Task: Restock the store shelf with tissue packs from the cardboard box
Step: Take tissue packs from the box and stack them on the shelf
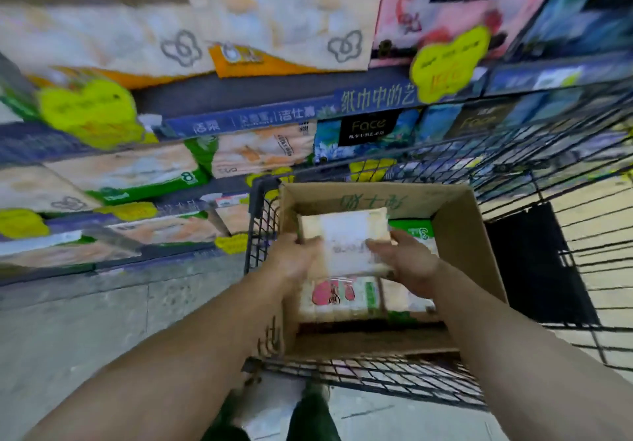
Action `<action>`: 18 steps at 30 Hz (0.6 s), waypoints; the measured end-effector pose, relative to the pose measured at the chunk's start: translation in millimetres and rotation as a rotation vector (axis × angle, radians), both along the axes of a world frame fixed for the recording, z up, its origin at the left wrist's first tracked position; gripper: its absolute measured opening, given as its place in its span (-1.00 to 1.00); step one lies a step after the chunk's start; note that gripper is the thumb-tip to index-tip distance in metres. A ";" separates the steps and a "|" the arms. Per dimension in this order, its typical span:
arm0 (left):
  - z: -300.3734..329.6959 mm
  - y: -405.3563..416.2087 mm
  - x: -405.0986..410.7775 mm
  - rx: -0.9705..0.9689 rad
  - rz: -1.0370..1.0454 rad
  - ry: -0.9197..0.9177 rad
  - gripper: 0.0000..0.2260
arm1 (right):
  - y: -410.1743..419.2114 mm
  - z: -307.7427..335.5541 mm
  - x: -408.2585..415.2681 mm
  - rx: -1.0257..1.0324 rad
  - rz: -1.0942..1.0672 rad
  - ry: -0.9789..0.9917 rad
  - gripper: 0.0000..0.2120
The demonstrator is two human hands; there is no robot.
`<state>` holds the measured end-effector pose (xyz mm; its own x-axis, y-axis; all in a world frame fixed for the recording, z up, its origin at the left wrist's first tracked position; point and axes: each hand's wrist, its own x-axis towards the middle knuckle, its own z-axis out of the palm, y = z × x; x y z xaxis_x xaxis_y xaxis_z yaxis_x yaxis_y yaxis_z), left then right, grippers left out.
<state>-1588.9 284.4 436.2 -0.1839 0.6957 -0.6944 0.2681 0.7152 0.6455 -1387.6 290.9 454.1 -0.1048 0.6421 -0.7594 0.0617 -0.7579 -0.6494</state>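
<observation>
Both hands on same tissue pack [344, 238], held over open box [459, 245]. Left hand [296, 257] grips left edge, right hand [406, 260] grips right edge, fingers curled round it. More packs [337, 298] lying in box underneath. Box sits in wire cart [376, 377]. Shelf [239, 117] to left, stacked with packs, yellow tags [87, 110] along edges. Pretty blurry shot tbh.

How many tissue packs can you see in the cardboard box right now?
3 visible: one pack held above the cardboard box by the left hand and right hand, a pink-printed pack beneath it, a green-edged pack at right. More may be hidden underneath.
</observation>
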 end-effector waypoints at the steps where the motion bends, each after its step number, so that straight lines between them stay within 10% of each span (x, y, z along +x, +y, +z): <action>1: 16.8 4.1 -16.4 0.049 0.003 -0.017 -0.44 | 5.1 19.0 -12.5 0.046 0.003 0.004 -0.62; 9: 129.4 -20.2 -230.2 0.416 0.277 -0.201 -0.80 | 23.0 132.5 -225.4 0.374 0.289 0.075 -0.62; 18: 233.6 -183.2 -597.7 0.705 0.499 0.074 -0.30 | -64.6 221.6 -614.5 0.550 0.697 0.298 -0.62</action>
<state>-2186.6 101.1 669.9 -0.6098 0.7854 -0.1060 0.0883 0.2002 0.9758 -2002.1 226.3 675.7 -0.7430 0.6219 -0.2475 0.1598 -0.1943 -0.9678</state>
